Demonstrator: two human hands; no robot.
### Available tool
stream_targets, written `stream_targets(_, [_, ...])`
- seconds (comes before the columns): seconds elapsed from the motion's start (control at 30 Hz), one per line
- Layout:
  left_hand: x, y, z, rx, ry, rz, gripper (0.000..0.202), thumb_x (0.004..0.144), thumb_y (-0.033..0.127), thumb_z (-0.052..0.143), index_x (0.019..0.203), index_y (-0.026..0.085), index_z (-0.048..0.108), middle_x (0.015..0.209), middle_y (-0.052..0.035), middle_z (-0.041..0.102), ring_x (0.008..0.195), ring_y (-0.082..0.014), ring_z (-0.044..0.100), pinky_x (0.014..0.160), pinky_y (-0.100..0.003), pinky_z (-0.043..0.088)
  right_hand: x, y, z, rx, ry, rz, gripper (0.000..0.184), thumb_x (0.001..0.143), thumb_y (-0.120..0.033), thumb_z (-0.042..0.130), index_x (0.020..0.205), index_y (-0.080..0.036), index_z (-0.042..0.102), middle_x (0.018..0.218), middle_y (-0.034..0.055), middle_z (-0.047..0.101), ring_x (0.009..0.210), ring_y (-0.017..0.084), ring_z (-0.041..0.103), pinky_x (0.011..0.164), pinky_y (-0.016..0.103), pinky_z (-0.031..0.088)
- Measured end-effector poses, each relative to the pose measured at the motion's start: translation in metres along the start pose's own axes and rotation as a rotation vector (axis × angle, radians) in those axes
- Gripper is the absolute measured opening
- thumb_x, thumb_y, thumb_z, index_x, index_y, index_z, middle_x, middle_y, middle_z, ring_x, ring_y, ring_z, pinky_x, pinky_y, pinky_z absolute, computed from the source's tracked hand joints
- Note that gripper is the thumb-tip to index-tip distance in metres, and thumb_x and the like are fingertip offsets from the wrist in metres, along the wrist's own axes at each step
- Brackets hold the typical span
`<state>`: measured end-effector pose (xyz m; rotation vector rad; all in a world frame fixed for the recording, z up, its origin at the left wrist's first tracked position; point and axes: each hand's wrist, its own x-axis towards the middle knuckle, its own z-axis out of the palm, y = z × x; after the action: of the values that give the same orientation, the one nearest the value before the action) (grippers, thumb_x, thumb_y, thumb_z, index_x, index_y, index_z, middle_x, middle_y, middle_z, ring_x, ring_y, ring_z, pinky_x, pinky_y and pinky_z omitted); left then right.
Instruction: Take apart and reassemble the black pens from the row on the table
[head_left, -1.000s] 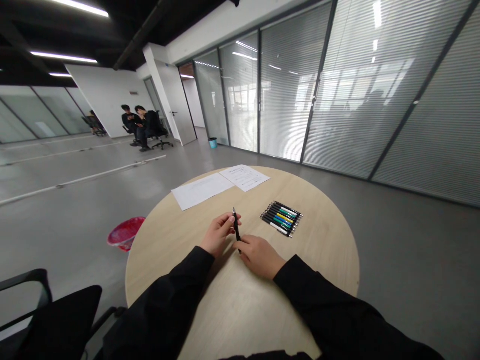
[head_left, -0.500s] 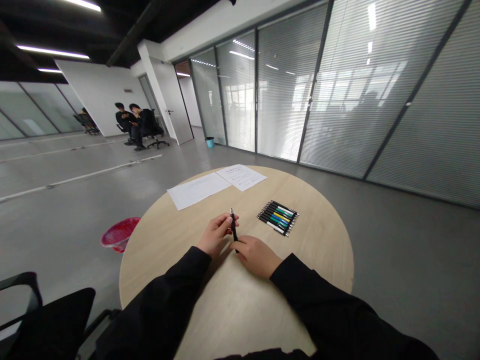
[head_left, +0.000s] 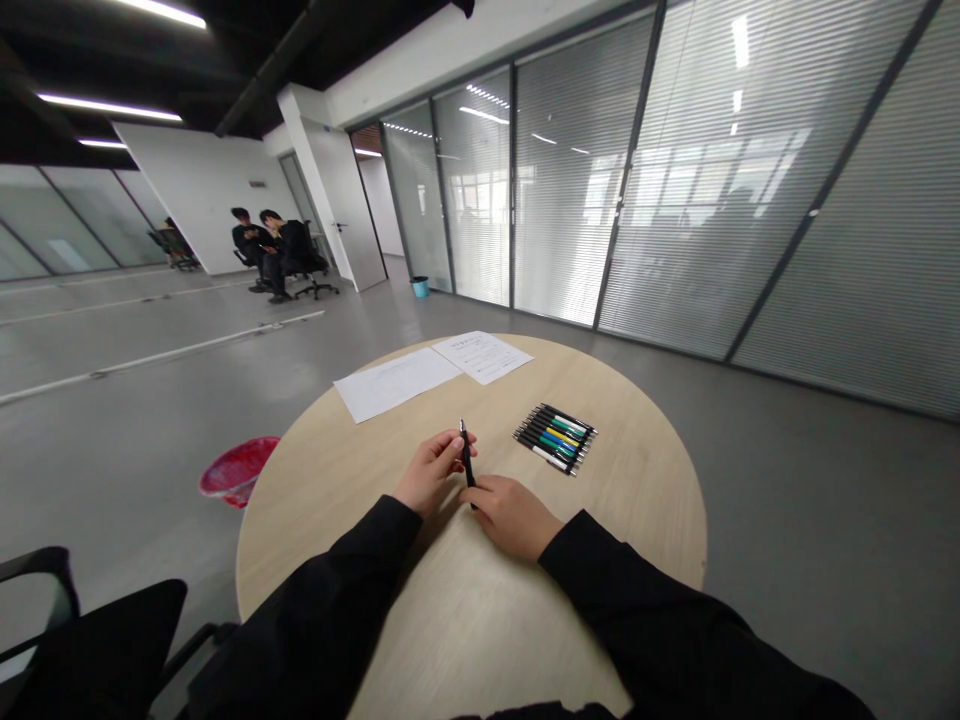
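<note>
Left hand pinched a black pen upright over a round wooden table, fingers curled. Right hand lay flatter, fingers at the pen's lower end; grip could not be told. A row of colored pens lay to the right, two paper sheets beyond.

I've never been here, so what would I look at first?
You'd notice the left hand and right hand in the middle of the round wooden table, with a black pen between them. Just right of them lies a neat row of colourful pens, and white papers lie further along. Far off, two people sit in chairs.
</note>
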<state>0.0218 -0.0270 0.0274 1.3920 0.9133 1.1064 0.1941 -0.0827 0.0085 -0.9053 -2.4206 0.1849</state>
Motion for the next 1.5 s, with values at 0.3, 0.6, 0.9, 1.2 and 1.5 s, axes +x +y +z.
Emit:
stream_targets(0.3, [0.000, -0.001, 0.000, -0.003, 0.042, 0.022, 0.040, 0.080, 0.052, 0.068, 0.095, 0.014, 0.067, 0.082, -0.0069, 0.067, 0.071, -0.0156, 0.059, 0.062, -0.026, 0.043, 0.000, -0.001, -0.002, 0.038, 0.002, 0.040, 0.020, 0.086, -0.007, 0.053, 0.100, -0.019, 0.059, 0.092, 0.0047, 0.058, 0.087, 0.018, 0.054, 0.076, 0.027, 0.041])
stream_targets(0.6, [0.005, -0.007, -0.010, -0.006, 0.172, 0.078, 0.044, 0.080, 0.052, 0.067, 0.105, 0.017, 0.057, 0.087, -0.0064, 0.070, 0.067, -0.0137, 0.059, 0.063, -0.026, 0.044, -0.001, 0.004, 0.003, 0.367, 0.129, 0.225, 0.032, 0.076, -0.008, 0.054, 0.105, -0.020, 0.050, 0.089, 0.0004, 0.058, 0.075, 0.015, 0.055, 0.073, 0.027, 0.044])
stream_targets(0.9, [0.008, -0.008, -0.015, -0.057, 0.199, 0.054, 0.035, 0.077, 0.040, 0.070, 0.098, 0.019, 0.052, 0.090, -0.0049, 0.070, 0.072, -0.0145, 0.063, 0.064, -0.026, 0.045, 0.000, 0.035, 0.014, 0.655, 0.301, 0.515, 0.009, 0.081, -0.021, 0.056, 0.089, -0.018, 0.059, 0.077, -0.0006, 0.062, 0.069, 0.013, 0.059, 0.065, 0.024, 0.046])
stream_targets(1.2, [0.010, -0.010, -0.024, 0.117, 0.138, 0.037, 0.031, 0.071, 0.041, 0.074, 0.086, 0.016, 0.060, 0.063, 0.0041, 0.054, 0.055, -0.0099, 0.050, 0.054, -0.023, 0.038, -0.017, 0.049, -0.012, 0.331, 0.246, 0.492, 0.006, 0.078, -0.017, 0.064, 0.073, -0.017, 0.060, 0.067, -0.0018, 0.060, 0.063, 0.012, 0.053, 0.060, 0.023, 0.038])
stream_targets(1.5, [0.002, -0.016, -0.018, 0.712, -0.062, 0.123, 0.029, 0.083, 0.035, 0.060, 0.106, 0.018, 0.063, 0.091, -0.0054, 0.068, 0.073, -0.0168, 0.060, 0.069, -0.031, 0.048, -0.047, 0.055, -0.036, 0.054, 0.097, 0.422, 0.016, 0.081, -0.011, 0.064, 0.069, -0.017, 0.055, 0.073, 0.0000, 0.058, 0.073, 0.014, 0.053, 0.067, 0.025, 0.035])
